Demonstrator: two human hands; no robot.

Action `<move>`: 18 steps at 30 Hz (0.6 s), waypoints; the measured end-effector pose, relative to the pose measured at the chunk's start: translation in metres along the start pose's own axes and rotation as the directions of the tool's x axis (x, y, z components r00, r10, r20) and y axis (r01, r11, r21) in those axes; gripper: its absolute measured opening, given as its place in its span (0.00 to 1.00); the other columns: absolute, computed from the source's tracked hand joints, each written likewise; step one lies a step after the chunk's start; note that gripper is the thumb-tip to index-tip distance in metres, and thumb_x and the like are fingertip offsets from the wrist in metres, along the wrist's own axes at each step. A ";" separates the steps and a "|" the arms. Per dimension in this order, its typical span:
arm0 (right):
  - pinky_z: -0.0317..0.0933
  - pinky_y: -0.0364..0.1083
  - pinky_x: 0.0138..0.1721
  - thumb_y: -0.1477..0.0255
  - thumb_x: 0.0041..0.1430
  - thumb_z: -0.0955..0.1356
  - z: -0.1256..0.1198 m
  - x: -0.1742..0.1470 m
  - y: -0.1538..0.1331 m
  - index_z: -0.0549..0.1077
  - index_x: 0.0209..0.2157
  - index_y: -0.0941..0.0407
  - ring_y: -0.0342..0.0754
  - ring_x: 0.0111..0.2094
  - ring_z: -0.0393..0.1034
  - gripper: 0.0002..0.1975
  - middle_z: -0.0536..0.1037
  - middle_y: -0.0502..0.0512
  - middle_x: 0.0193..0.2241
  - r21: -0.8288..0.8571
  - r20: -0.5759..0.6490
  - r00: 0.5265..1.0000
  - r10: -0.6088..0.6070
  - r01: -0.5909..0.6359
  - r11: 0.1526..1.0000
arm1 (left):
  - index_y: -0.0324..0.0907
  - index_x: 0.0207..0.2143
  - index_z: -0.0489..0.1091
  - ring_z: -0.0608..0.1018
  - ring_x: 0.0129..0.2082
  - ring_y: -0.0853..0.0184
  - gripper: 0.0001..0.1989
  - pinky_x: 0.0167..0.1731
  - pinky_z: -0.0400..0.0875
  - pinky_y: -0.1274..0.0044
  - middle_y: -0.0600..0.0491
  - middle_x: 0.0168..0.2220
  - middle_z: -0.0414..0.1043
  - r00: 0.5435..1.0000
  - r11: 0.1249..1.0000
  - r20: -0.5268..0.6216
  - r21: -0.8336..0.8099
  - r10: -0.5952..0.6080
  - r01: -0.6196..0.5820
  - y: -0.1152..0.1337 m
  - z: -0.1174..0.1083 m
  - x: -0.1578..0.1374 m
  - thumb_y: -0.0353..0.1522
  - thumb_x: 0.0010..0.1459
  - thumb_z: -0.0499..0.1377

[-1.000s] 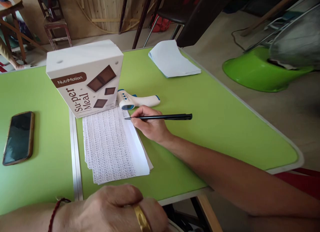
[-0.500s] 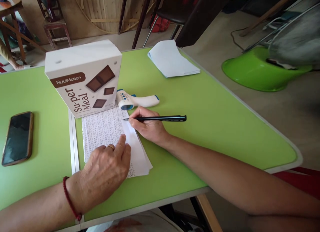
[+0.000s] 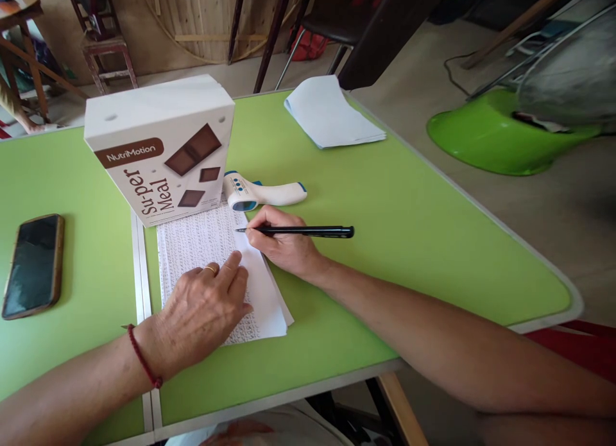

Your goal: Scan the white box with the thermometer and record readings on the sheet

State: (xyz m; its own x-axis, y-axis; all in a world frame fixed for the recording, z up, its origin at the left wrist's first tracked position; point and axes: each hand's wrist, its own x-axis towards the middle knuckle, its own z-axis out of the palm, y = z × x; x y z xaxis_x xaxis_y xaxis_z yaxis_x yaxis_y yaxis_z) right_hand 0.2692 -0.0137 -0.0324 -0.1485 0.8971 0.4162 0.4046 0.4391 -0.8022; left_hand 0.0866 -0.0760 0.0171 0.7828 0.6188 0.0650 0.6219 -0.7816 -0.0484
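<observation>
A stack of paper sheets (image 3: 262,305), the top one covered in rows of small handwriting, lies on the green table. My right hand (image 3: 283,244) pinches a black pen (image 3: 312,231), its tip at the edge of the written rows. Across the lower part of the sheet rests my left hand (image 3: 206,311), fingers extended and palm down, with a ring and a red cord bracelet. Just beyond the pen lies a white and blue infrared thermometer (image 3: 264,192). A white NutriMotion box (image 3: 161,151) stands on the top end of the paper.
A phone (image 3: 33,266) lies at the left of the green table (image 3: 433,260). Folded white sheets (image 3: 332,112) rest near the far edge. Beyond the table are a green plastic stool (image 3: 486,135) and a wooden chair (image 3: 106,45). Another person's hand (image 3: 33,125) shows at far left.
My left hand has shifted slightly up the paper, its fingers a little nearer the pen tip. The pen's back end has moved slightly left and down. Box, thermometer and phone keep their places.
</observation>
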 end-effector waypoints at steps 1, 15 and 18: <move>0.52 0.41 0.20 0.77 0.49 0.64 0.000 0.000 0.000 0.64 0.21 0.54 0.39 0.19 0.57 0.06 0.67 0.44 0.17 -0.002 0.002 1.000 0.001 -0.001 1.000 | 0.34 0.44 0.66 0.75 0.31 0.60 0.16 0.24 0.73 0.68 0.41 0.54 0.65 1.000 1.000 -0.014 -0.005 -0.002 0.002 -0.001 0.001 0.000 0.35 0.58 0.61; 0.52 0.41 0.20 0.77 0.48 0.64 0.000 0.000 0.000 0.63 0.21 0.54 0.39 0.18 0.57 0.07 0.66 0.44 0.16 0.012 0.008 0.999 0.039 -0.039 0.999 | 0.36 0.33 0.64 0.70 0.26 0.63 0.07 0.21 0.68 0.72 0.48 0.33 0.70 0.992 0.986 -0.113 -0.153 0.051 -0.068 0.000 -0.004 0.003 0.31 0.64 0.53; 0.52 0.41 0.19 0.76 0.49 0.65 0.001 -0.001 0.001 0.63 0.21 0.54 0.39 0.18 0.56 0.07 0.65 0.44 0.16 0.026 0.005 0.999 0.040 -0.041 0.999 | 0.38 0.27 0.62 0.68 0.25 0.66 0.15 0.25 0.67 0.74 0.51 0.27 0.66 0.979 0.909 -0.191 -0.392 0.070 -0.141 0.006 -0.027 0.001 0.29 0.67 0.45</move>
State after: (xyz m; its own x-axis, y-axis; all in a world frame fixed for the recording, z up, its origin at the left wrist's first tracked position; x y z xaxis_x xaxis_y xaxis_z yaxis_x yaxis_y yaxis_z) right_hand 0.2689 -0.0138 -0.0343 -0.1366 0.9143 0.3812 0.3864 0.4035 -0.8294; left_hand 0.0909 -0.0820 0.0439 0.8057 0.5364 0.2511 0.4466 -0.8287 0.3372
